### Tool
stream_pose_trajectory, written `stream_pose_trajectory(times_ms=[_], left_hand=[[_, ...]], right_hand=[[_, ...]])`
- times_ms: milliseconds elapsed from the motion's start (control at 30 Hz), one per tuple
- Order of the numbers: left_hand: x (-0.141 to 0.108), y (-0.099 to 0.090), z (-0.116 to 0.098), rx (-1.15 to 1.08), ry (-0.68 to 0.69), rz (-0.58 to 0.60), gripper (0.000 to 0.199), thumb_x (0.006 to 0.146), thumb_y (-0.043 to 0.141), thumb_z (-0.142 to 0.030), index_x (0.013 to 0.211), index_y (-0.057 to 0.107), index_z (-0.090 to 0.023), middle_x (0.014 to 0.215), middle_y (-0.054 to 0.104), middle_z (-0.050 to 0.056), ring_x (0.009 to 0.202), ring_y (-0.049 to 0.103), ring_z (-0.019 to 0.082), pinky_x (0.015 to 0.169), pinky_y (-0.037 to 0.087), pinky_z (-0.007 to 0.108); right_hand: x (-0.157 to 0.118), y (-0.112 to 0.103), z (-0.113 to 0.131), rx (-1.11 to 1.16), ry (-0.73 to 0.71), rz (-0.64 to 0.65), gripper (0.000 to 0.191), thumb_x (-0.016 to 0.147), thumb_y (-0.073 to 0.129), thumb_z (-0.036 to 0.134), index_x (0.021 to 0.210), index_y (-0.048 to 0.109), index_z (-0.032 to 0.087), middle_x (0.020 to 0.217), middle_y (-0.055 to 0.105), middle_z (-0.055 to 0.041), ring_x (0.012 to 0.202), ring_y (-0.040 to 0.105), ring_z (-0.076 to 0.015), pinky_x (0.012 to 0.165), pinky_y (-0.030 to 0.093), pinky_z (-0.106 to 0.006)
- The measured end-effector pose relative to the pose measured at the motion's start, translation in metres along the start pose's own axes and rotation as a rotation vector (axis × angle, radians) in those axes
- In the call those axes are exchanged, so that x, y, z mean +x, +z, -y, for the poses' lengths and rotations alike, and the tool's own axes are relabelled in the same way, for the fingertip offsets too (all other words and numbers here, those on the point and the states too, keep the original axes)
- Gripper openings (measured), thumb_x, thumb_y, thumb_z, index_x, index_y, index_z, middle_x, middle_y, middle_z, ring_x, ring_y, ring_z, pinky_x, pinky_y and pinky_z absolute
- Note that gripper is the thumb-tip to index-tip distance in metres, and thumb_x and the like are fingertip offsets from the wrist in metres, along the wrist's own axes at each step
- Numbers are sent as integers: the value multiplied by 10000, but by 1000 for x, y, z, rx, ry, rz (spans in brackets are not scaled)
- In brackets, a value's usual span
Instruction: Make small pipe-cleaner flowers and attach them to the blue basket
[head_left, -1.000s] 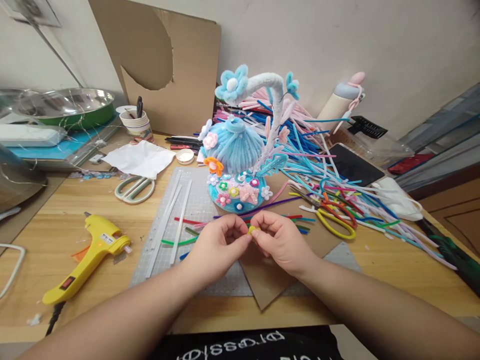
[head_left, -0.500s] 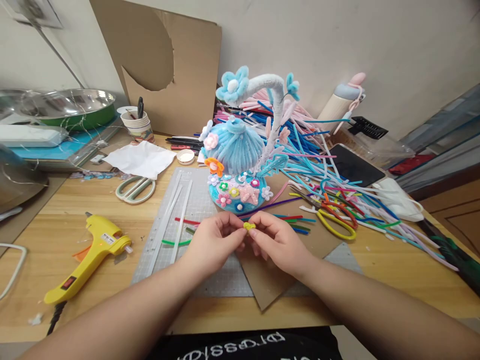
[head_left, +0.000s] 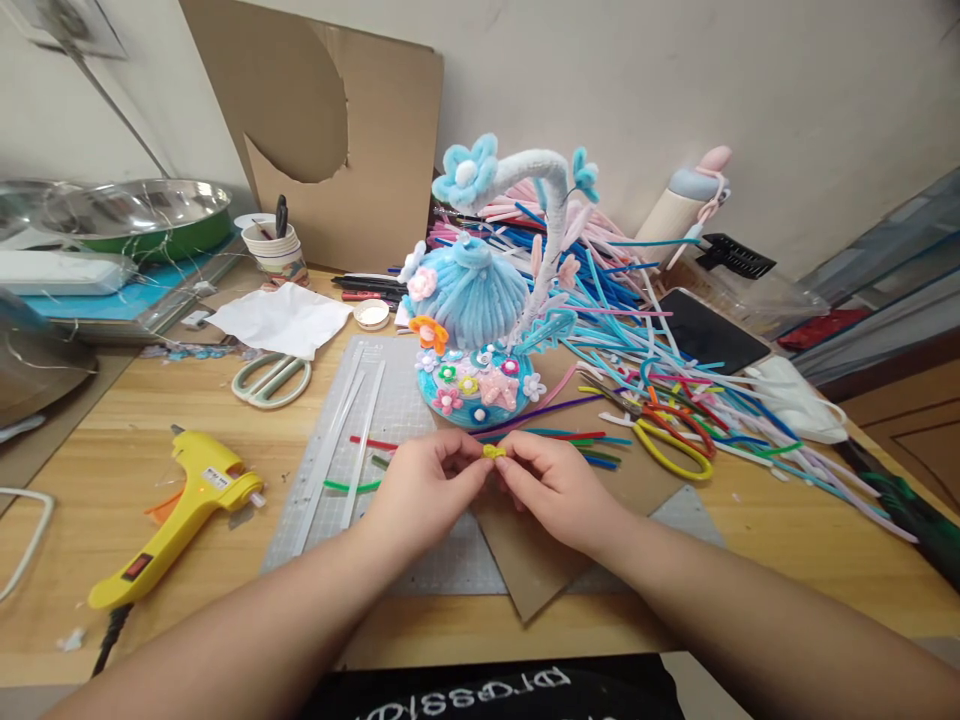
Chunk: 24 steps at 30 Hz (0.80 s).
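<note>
Between the fingertips of my left hand (head_left: 429, 487) and my right hand (head_left: 553, 488) is a small yellow bent pipe cleaner (head_left: 494, 452). Both hands pinch it from either side, and part of it is hidden by the fingers. Just beyond them stands a fuzzy pipe-cleaner model with a blue domed roof (head_left: 474, 290), a round base (head_left: 450, 412) covered in small flowers, and a curved white stem (head_left: 553, 215) topped by a blue flower (head_left: 465, 172). Cut pipe-cleaner pieces (head_left: 592, 440) in red, green and blue lie behind and beside my hands.
On the left lie a yellow glue gun (head_left: 196, 500) and pale-handled scissors (head_left: 271, 382). Glue sticks (head_left: 365, 440) rest on the grey cutting mat (head_left: 442, 575), beside a cardboard sheet (head_left: 529, 590). To the right are yellow-handled pliers (head_left: 675, 455), a heap of pipe cleaners (head_left: 622, 300) and a dark tablet (head_left: 712, 330).
The yellow piece has shifted slightly left and turned a little between my fingertips. My fingers have changed position slightly; everything else stays put.
</note>
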<state>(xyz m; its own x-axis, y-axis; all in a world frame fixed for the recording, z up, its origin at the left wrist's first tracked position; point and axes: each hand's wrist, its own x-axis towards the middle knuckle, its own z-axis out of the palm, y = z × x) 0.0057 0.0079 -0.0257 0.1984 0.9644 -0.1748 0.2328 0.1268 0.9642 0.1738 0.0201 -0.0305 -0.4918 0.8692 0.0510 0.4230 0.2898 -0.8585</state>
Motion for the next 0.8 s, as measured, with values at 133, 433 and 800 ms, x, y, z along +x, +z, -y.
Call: stream_pose_trajectory(times_ms=[133, 433, 800], left_hand=[[-2, -1, -2, 121, 0, -25, 131, 750, 573, -265, 680, 617, -165, 599, 615, 1, 559, 546, 132, 521, 401, 239], [-5, 4, -2, -19, -96, 38, 82, 723, 544, -190, 644, 534, -171, 497, 546, -43, 447, 496, 96, 451, 365, 210], [0, 0, -9, -427, -191, 98, 142, 705, 665, -211, 715, 543, -141, 550, 629, -21, 501, 591, 85, 525, 494, 208]], right_hand=[[-1, 1, 0, -162, -91, -34, 235, 875, 444, 174, 641, 458, 185, 596, 476, 26, 563, 435, -107, 534, 301, -227], [-3, 4, 5, -228, -53, -60, 216, 819, 449, 157, 609, 408, 187, 581, 429, 31, 545, 394, -102, 516, 272, -228], [2, 0, 6, 421, 287, 59, 188, 844, 439, 326, 704, 452, 201, 537, 489, 54, 410, 434, -84, 396, 306, -199]])
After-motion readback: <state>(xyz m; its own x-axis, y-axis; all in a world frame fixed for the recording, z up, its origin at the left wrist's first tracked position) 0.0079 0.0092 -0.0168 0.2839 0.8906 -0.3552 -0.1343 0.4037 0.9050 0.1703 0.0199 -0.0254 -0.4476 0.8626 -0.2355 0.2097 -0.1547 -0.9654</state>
